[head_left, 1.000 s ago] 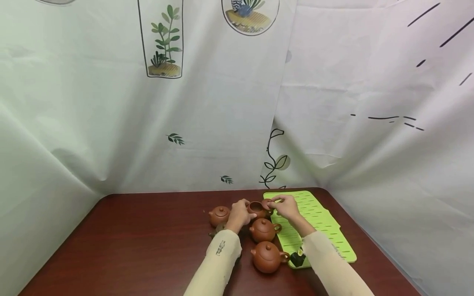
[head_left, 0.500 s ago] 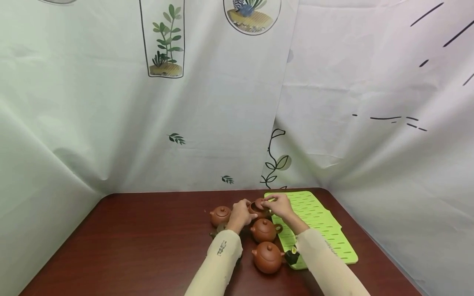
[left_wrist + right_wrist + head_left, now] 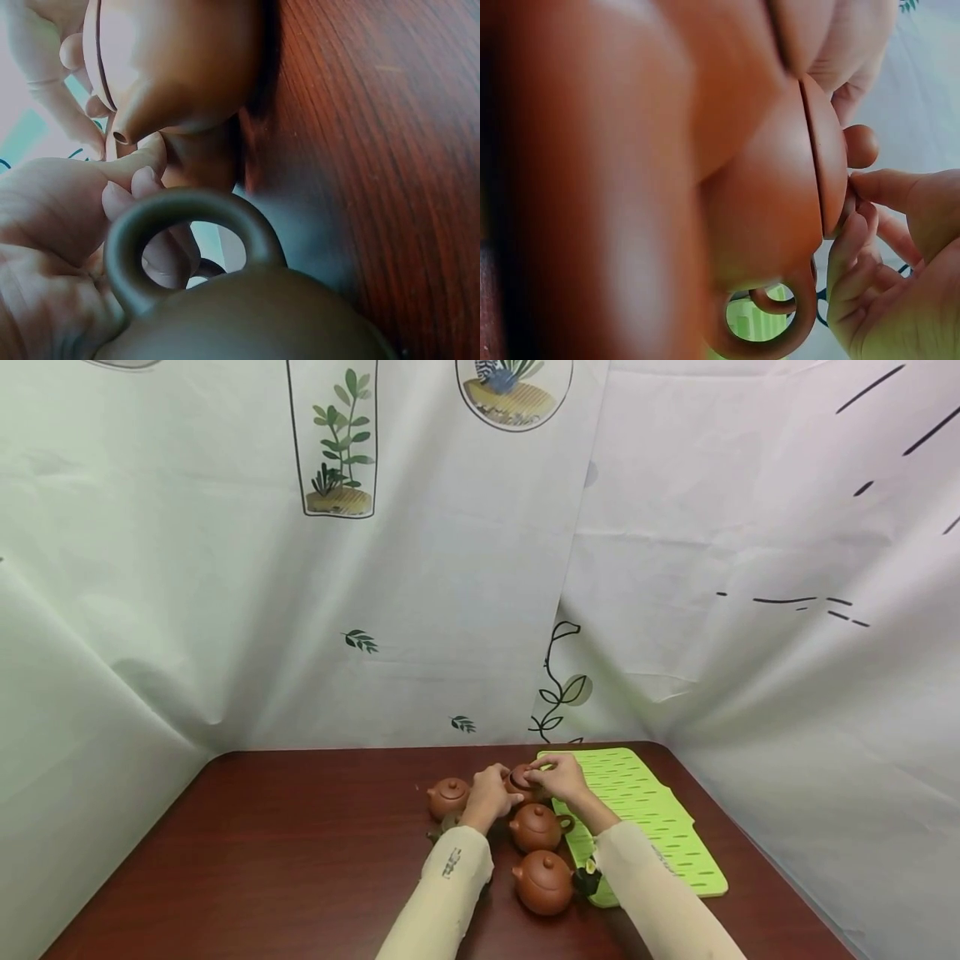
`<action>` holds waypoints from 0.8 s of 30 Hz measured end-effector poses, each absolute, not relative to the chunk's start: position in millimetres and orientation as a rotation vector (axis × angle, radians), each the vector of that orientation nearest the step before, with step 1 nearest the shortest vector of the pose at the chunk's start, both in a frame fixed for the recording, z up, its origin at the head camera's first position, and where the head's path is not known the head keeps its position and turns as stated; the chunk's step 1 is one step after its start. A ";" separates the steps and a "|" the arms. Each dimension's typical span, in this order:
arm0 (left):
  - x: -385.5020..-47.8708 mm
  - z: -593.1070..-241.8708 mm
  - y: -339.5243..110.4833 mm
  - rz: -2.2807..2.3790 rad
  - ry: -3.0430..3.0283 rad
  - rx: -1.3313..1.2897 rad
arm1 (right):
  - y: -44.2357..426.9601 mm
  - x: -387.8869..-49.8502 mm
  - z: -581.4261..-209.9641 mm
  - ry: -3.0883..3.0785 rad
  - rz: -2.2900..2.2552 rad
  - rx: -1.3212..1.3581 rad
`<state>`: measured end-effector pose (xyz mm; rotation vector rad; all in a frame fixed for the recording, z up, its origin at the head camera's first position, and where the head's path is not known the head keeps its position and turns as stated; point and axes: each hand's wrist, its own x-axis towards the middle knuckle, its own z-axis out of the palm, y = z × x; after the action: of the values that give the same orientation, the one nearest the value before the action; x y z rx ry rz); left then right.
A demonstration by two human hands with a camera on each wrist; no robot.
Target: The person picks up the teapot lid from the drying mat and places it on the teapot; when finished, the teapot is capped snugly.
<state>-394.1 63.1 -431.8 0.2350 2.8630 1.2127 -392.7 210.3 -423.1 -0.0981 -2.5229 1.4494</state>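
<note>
My left hand (image 3: pixel 487 793) holds the side of the farthest brown clay teapot (image 3: pixel 516 793), which also shows partly in the left wrist view (image 3: pixel 201 166). With thumb and fingertips my right hand (image 3: pixel 564 778) pinches a brown teapot lid (image 3: pixel 522 774), tilted over that teapot's mouth. In the right wrist view, a nearer teapot (image 3: pixel 765 202) mostly hides the pinched lid (image 3: pixel 847 206). Two lidded brown teapots, a middle one (image 3: pixel 536 828) and a nearest one (image 3: pixel 543 883), stand in line toward me.
Left of my left hand stand another lidded brown teapot (image 3: pixel 448 798) and a dark olive teapot (image 3: pixel 247 319), partly hidden by my arm. A green slotted mat (image 3: pixel 637 810) lies on the right of the dark red table (image 3: pixel 262 843). A small dark object (image 3: pixel 587 878) hangs by my right sleeve.
My right hand has carried the lid leftward from beside the farthest teapot to over its mouth. The left hand has stayed on the teapot.
</note>
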 end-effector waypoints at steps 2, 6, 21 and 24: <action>-392.9 -431.1 63.0 1.221 2.860 0.237 | 209.6 -392.7 -423.1 -2.534 1.452 -0.098; -391.8 -431.6 63.6 1.223 2.856 0.229 | 208.4 -393.3 -423.5 -2.551 1.435 -0.103; -390.0 -431.8 63.9 1.222 2.877 0.235 | 209.9 -394.5 -427.9 -2.566 1.455 -0.081; -388.6 -431.8 63.5 1.244 2.883 0.246 | 209.7 -394.3 -427.8 -2.569 1.448 -0.074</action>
<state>-388.6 63.5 -431.8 0.2465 2.8827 1.2440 -394.3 209.7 -427.8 -0.0735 -2.5691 1.4480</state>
